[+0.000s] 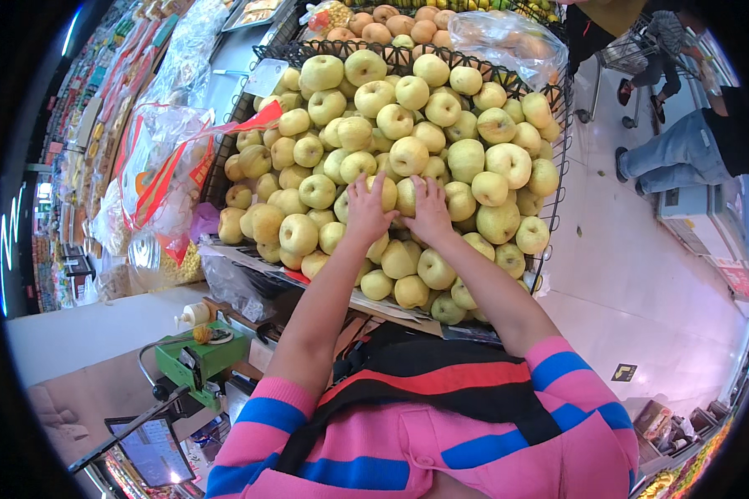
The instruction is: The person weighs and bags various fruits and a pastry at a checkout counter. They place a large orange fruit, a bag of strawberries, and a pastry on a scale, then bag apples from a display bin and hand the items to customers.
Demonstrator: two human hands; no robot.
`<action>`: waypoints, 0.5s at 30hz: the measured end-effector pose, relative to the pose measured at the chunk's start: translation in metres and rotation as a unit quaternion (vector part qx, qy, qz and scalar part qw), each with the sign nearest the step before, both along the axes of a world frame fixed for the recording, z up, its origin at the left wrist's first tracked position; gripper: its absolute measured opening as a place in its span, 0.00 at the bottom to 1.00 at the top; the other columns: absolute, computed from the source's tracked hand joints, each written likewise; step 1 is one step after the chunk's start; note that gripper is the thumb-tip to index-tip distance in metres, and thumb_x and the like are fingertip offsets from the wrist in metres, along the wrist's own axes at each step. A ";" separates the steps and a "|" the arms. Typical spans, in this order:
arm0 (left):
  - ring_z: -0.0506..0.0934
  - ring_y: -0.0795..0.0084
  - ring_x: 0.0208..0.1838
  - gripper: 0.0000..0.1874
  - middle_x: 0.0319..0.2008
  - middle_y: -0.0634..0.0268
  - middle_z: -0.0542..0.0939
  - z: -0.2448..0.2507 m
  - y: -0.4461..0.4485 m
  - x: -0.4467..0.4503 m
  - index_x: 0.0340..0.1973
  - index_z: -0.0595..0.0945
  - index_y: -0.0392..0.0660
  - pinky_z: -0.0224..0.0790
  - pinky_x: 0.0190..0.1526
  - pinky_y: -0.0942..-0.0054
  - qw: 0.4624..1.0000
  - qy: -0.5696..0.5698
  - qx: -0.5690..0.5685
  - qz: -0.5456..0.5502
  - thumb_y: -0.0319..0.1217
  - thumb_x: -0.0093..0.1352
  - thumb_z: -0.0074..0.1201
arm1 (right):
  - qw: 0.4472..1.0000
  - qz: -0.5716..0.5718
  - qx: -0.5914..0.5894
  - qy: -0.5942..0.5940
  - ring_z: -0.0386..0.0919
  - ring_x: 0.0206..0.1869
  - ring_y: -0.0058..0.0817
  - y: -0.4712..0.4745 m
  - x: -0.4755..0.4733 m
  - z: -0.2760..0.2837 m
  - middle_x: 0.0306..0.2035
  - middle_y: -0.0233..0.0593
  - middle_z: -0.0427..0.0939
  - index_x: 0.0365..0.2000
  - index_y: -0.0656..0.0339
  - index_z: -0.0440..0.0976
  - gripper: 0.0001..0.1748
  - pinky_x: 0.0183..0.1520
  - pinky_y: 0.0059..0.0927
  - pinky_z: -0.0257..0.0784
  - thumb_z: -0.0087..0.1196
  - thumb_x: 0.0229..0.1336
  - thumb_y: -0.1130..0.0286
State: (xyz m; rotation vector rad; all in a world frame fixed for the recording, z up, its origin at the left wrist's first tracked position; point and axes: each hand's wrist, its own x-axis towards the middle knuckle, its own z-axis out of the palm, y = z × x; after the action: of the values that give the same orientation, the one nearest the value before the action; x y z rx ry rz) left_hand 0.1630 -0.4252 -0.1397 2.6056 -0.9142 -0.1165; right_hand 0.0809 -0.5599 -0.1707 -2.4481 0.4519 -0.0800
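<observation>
A large heap of yellow-green apples fills a black wire basket in front of me. My left hand lies on the near middle of the heap, its thumb and index finger around an apple. Beside it, my right hand has its fingers and thumb around a neighbouring apple. The two thumbs nearly meet. Both held apples sit among the others, and my palms hide the fruit beneath them.
Behind is brown round fruit with a clear plastic bag. Left stands a red-and-white plastic bag; nearer is a green metal device with a lever. On the right, people and a shopping cart occupy the aisle floor.
</observation>
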 end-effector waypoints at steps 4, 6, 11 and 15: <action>0.64 0.40 0.61 0.46 0.60 0.42 0.65 0.011 0.007 -0.019 0.65 0.66 0.51 0.60 0.63 0.48 0.998 0.044 -0.036 0.028 0.37 0.53 0.73 | 0.998 -0.037 0.014 -0.043 0.61 0.62 0.54 -0.007 -0.021 0.023 0.61 0.56 0.61 0.64 0.58 0.57 0.51 0.67 0.48 0.61 0.71 0.41 0.60; 0.66 0.40 0.60 0.45 0.59 0.42 0.66 0.021 0.009 -0.039 0.65 0.66 0.51 0.62 0.62 0.49 0.995 0.084 -0.049 0.006 0.39 0.53 0.72 | 0.999 -0.048 0.017 -0.014 0.62 0.60 0.53 -0.014 -0.049 0.045 0.60 0.55 0.62 0.64 0.57 0.59 0.49 0.65 0.48 0.61 0.70 0.41 0.59; 0.69 0.41 0.57 0.46 0.56 0.42 0.69 0.029 0.003 -0.087 0.67 0.65 0.51 0.64 0.60 0.52 0.994 0.103 0.020 -0.041 0.45 0.57 0.69 | 0.990 -0.024 -0.060 0.123 0.61 0.61 0.52 -0.035 -0.106 0.074 0.61 0.55 0.61 0.66 0.55 0.59 0.48 0.65 0.49 0.58 0.68 0.45 0.57; 0.70 0.43 0.58 0.44 0.58 0.44 0.69 0.023 0.006 -0.086 0.70 0.61 0.51 0.63 0.59 0.52 0.999 0.040 0.011 -0.023 0.45 0.63 0.64 | 0.994 -0.005 -0.089 0.064 0.58 0.66 0.52 -0.034 -0.116 0.059 0.64 0.55 0.60 0.66 0.56 0.59 0.44 0.68 0.51 0.54 0.64 0.51 0.58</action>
State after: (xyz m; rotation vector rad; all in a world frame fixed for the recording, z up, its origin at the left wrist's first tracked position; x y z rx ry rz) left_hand 0.0765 -0.4190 -0.1168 2.5806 -0.9504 -0.2436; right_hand -0.0349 -0.5942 -0.1120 -2.6357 0.5333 0.0346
